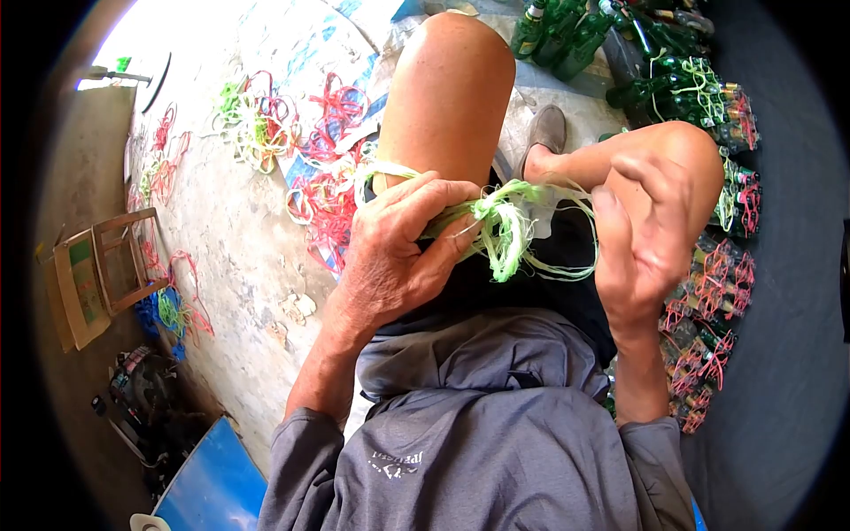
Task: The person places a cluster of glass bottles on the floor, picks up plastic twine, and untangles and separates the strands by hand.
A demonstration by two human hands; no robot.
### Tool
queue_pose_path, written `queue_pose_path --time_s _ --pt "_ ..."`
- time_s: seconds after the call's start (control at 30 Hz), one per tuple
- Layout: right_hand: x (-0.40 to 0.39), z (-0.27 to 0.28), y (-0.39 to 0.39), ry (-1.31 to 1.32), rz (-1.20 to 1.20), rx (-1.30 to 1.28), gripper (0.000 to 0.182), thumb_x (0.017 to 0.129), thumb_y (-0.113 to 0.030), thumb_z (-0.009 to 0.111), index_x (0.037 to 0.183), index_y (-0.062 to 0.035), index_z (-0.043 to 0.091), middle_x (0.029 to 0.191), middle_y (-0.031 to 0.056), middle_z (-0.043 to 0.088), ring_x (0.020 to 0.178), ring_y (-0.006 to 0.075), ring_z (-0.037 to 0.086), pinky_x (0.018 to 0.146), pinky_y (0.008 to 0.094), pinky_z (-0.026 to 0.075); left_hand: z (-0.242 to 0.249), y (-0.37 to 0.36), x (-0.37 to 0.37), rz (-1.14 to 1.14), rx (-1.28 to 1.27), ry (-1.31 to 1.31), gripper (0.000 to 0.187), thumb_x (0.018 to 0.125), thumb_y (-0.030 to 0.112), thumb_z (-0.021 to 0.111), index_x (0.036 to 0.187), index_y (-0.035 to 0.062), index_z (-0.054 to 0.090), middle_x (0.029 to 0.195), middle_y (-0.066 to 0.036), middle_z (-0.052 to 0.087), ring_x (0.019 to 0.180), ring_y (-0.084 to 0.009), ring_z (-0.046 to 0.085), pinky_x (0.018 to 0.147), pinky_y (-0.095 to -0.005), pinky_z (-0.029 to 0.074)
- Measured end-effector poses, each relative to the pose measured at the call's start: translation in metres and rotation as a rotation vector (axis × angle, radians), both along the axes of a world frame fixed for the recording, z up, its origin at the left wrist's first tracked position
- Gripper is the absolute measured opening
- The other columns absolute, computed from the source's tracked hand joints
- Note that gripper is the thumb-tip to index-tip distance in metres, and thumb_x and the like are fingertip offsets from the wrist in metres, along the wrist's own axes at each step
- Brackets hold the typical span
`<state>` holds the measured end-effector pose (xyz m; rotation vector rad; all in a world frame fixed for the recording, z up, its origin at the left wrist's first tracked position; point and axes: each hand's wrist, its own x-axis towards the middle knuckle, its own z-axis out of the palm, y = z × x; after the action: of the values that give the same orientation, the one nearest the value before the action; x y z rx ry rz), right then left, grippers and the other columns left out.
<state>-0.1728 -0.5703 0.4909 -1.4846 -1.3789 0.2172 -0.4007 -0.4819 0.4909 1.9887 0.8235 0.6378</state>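
Note:
My left hand is closed, thumb and fingers pinching a knotted bundle of light green plastic twine above my lap. Frayed ends stick out of the knot, and loose loops spread from it to the right. Pale strands also trail behind the left hand, over my thigh. My right hand is raised beside the loops, its fingers curved and slightly blurred, with a gap between thumb and forefinger. The outermost loop comes right up to the right thumb.
Piles of red and green twine lie on the floor to the left. Green glass bottles stand ahead, and stacked bottles tied with twine line the right. A wooden frame leans by the left wall, near a blue panel.

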Motion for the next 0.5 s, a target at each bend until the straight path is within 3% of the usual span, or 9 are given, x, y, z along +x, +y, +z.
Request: queue_pose_path --time_s 0.1,0.17,0.33,0.43,0.5 --pt "-0.011 0.027 -0.006 -0.037 0.159 -0.053 0.04 0.085 -0.018 0.082 0.115 0.0023 0.066 0.088 0.0087 0.064 0.077 0.0193 0.06 0.074 0.033 0.051 -0.002 -0.003 0.004 0.041 -0.019 -0.018 0.019 0.093 0.007 0.073 0.109 -0.0032 0.07 0.089 -0.012 0.069 0.083 -0.023 0.068 0.079 -0.0338 0.053" --pt "-0.021 0.032 -0.006 -0.008 0.263 -0.155 0.052 0.08 -0.029 0.09 0.116 0.0007 0.066 0.081 0.0071 0.059 0.072 0.0196 0.058 0.065 0.0338 0.05 0.0 -0.003 0.006 0.048 -0.033 -0.025 0.018 0.091 0.009 0.075 0.106 -0.0007 0.071 0.089 -0.013 0.071 0.083 -0.0272 0.071 0.075 -0.0356 0.055" --pt "-0.033 0.005 0.0 0.143 0.185 -0.2 0.015 0.092 -0.006 0.074 0.103 0.0004 0.067 0.079 0.0087 0.062 0.064 0.0208 0.059 0.061 0.0336 0.049 0.0 -0.002 0.004 0.063 -0.027 -0.019 0.015 0.092 0.01 0.075 0.103 -0.0001 0.072 0.086 -0.013 0.071 0.08 -0.0284 0.072 0.072 -0.0364 0.055" --pt "-0.027 0.003 0.005 0.508 0.224 -0.295 0.009 0.099 -0.007 0.067 0.097 0.0011 0.068 0.072 0.0009 0.063 0.065 0.007 0.056 0.06 0.0273 0.047 0.005 -0.001 0.006 0.048 -0.053 -0.011 0.014 0.095 0.01 0.072 0.103 -0.0008 0.072 0.084 -0.013 0.071 0.078 -0.0282 0.071 0.07 -0.0363 0.055" --pt "-0.021 0.006 0.008 0.65 0.222 -0.368 0.012 0.1 -0.011 0.067 0.096 -0.0005 0.069 0.072 -0.0026 0.063 0.065 0.003 0.053 0.059 0.0236 0.044 0.009 0.001 0.005 0.028 -0.072 0.003 0.014 0.097 0.011 0.07 0.104 -0.0012 0.073 0.082 -0.014 0.07 0.075 -0.0282 0.071 0.068 -0.0364 0.054"
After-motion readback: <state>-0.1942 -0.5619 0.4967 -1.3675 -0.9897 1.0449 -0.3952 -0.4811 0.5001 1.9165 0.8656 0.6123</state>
